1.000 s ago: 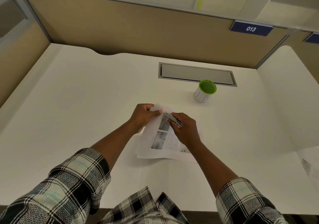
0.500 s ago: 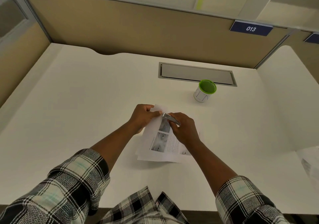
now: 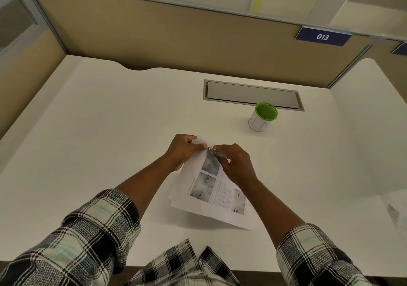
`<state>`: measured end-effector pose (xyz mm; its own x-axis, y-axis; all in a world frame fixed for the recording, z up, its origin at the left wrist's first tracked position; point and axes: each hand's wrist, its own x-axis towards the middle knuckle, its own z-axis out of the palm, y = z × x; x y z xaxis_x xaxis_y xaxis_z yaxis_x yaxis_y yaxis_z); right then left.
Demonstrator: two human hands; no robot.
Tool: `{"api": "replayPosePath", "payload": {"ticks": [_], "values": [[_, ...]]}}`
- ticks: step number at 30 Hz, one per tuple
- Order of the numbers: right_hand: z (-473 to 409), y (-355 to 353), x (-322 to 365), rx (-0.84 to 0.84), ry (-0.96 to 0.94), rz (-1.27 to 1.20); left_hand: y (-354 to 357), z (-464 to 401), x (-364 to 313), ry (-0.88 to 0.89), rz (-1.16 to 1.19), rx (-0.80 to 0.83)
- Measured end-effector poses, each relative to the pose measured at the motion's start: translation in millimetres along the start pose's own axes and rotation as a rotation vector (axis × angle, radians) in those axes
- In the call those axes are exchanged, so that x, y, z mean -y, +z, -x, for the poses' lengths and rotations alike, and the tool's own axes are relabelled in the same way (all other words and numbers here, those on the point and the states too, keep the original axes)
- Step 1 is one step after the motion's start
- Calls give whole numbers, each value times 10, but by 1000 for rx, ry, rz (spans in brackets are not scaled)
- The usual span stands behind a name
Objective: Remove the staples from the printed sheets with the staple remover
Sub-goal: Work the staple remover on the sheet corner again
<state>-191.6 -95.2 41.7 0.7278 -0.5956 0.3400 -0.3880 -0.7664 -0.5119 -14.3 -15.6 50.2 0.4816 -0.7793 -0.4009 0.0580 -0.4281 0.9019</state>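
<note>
The sheets (image 3: 211,188) are pinched at the top corner by the left hand (image 3: 184,149), apparently to steady the staple. The remover (image 3: 214,152) is gripped in the right hand (image 3: 234,164), its tip at that corner.

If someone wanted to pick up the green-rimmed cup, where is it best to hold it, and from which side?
Probably by its white side wall, coming from the near side. The green-rimmed cup stands upright and alone on the desk, no handle shows, and the open mouth faces up, so the fingers can wrap around the round body.

Staple remover (image 3: 214,152) largely hidden by the right hand (image 3: 236,164); the staple too small to discern. Loose sheet (image 3: 396,210) cut by the right frame edge; printed sheets' (image 3: 211,195) text illegible.
</note>
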Motion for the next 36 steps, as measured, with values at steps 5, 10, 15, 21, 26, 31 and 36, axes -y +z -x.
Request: {"api": "replayPosePath", "payload": {"ticks": [5,10,15,21,26,31,36], "values": [[-7,-13,-47,-10,-37,6,0,-28,24,-26,8,6],[-22,12,23,5,-138,35,33,-22,23,-23,1,25],[18,49,-8,-44,-84,32,-7,-51,19,-36,44,38],[50,22,-52,-32,29,-4,3,-64,19,-35,21,63],[59,-13,-71,7,110,-50,6,-83,17,-82,102,65],[61,-13,-59,17,135,-82,5,-49,-2,-113,181,93],[53,12,-40,35,160,-90,10,9,-36,-91,196,110]]}}
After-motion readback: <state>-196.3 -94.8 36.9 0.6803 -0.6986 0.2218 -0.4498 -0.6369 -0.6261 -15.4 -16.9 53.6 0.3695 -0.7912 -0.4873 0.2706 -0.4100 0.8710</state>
